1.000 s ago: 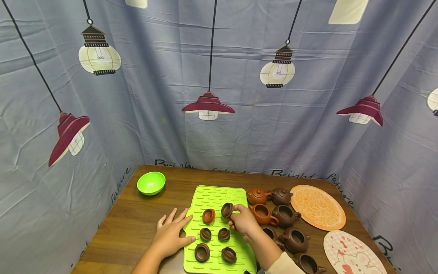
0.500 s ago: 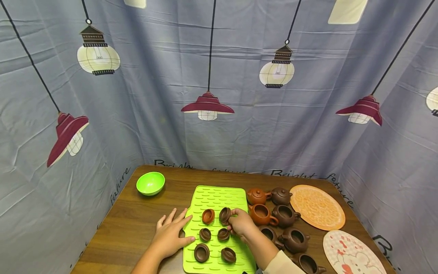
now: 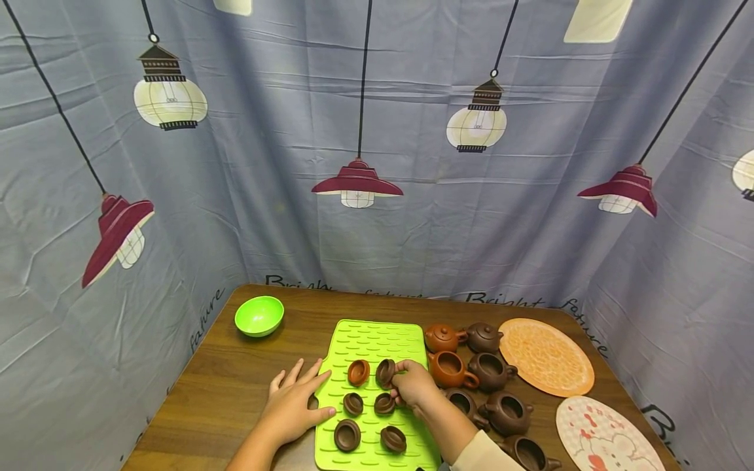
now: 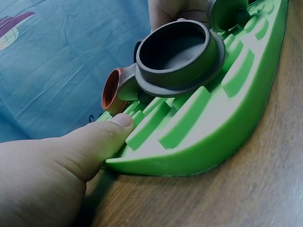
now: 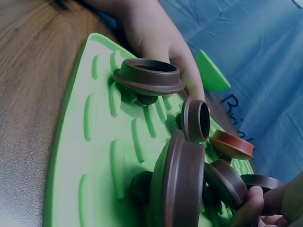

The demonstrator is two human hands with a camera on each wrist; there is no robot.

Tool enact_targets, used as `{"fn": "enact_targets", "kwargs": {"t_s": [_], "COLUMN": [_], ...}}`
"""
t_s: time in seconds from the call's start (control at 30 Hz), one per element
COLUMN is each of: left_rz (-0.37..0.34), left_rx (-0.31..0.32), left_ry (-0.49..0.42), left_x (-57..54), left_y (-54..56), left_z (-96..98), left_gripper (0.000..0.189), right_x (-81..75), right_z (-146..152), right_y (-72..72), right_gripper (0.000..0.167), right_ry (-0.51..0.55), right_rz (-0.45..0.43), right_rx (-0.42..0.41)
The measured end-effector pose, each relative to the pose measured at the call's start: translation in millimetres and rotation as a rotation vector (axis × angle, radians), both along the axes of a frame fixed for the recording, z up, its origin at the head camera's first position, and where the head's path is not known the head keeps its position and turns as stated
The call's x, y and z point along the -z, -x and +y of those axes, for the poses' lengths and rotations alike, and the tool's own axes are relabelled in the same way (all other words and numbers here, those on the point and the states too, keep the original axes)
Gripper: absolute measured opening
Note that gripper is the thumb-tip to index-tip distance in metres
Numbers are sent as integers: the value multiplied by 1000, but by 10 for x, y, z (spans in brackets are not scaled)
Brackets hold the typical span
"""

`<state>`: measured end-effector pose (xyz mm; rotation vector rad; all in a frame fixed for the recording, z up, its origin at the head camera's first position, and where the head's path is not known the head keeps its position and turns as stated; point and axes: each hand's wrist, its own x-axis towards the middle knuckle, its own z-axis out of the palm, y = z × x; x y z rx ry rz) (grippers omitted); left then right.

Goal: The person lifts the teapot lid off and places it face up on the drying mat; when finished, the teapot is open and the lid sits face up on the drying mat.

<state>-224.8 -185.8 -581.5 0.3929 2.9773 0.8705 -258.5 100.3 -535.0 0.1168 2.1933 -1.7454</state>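
Dark brown teapot lid (image 3: 385,373), tilted on edge, sits between a person's two hands, at the fingertips of the right hand (image 3: 415,386), which pinches it by its right side over a green ridged mat (image 3: 377,332). The left hand (image 3: 296,404) lies well apart from it, fingers spread wide and holding nothing, the thumb resting on the mat's left edge. Just left of the pinched lid, on the side toward the left hand, rests a reddish-orange lid (image 3: 358,372). Four more brown lids, among them a front left lid (image 3: 347,435) near the left thumb and a front right lid (image 3: 393,439), lie hollow side up in two rows nearer the person. Beyond the right hand, a reddish-orange lidded teapot (image 3: 443,339) and a brown lidded teapot (image 3: 484,338) stand behind several lidless ones, including a reddish-orange open teapot (image 3: 450,370). A green bowl (image 3: 259,316) stands at the wooden table's (image 3: 200,399) far left corner.
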Motion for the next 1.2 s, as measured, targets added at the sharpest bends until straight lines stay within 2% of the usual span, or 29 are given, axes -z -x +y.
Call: {"fn": "enact_targets", "kwargs": {"t_s": [0.23, 0.43, 0.63, 0.93, 1.07, 1.2], "left_rz": [8, 5, -6, -11, -6, -4], "left_rx": [1, 7, -2, -1, -2, 0], "left_ry": [15, 7, 13, 9, 18, 18], "left_x": [26, 40, 35, 44, 50, 60], "left_y": [14, 16, 24, 26, 35, 38], "left_z": [2, 6, 8, 1, -3, -3], "left_gripper": [82, 82, 82, 82, 82, 82], "right_x": [14, -10, -71, -204, -283, -367], "right_z": [-4, -5, -6, 42, 107, 171], "right_y": [25, 8, -13, -50, -65, -73], "right_gripper": [16, 26, 36, 40, 35, 38], "right_ry": [-35, -57, -66, -83, -112, -171], "right_rz": [-11, -8, -13, -31, 1, 63], "right_rx": [-16, -19, -38, -104, -142, -137]}}
